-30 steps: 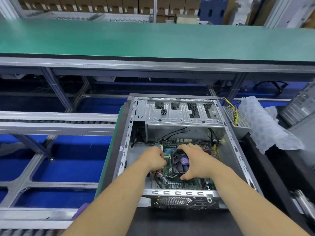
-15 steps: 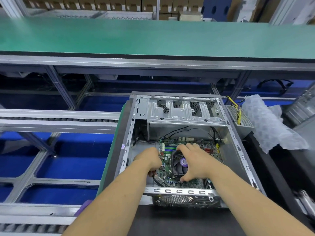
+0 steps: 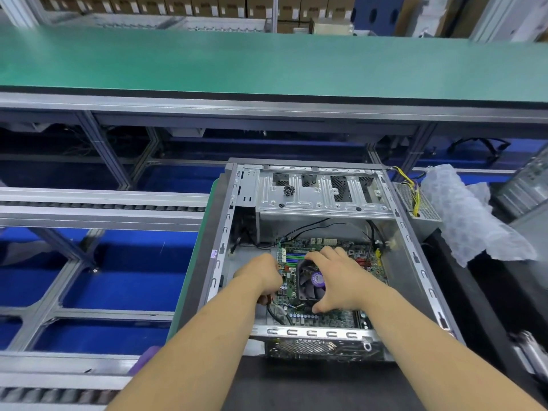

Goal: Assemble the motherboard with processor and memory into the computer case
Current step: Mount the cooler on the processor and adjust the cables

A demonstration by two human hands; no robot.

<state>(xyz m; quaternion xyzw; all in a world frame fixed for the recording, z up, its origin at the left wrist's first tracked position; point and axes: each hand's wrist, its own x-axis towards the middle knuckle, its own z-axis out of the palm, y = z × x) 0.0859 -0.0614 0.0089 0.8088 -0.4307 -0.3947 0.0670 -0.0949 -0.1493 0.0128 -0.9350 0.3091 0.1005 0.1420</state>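
Observation:
An open silver computer case [image 3: 415, 250] lies on its side in front of me. A green motherboard [image 3: 335, 317] sits inside it, with blue memory slots [image 3: 295, 257] and a black cooler fan [image 3: 311, 284] bearing a purple label. My right hand [image 3: 338, 280] grips the cooler fan, fingers over its far edge and thumb at its near edge. My left hand [image 3: 264, 277] is curled at the board's left edge and holds dark cables [image 3: 275, 314] there; its fingers are hidden.
A drive cage [image 3: 323, 192] spans the case's far end, with a small cluster of screws [image 3: 289, 190] on it. A power supply with yellow wires [image 3: 415, 200] and bubble wrap [image 3: 468, 215] lie to the right. A green conveyor belt [image 3: 267, 63] runs behind; roller rails [image 3: 100, 207] run at left.
Both hands stay on the board and fan with only slight shifts; the view has drifted a little as my head moved.

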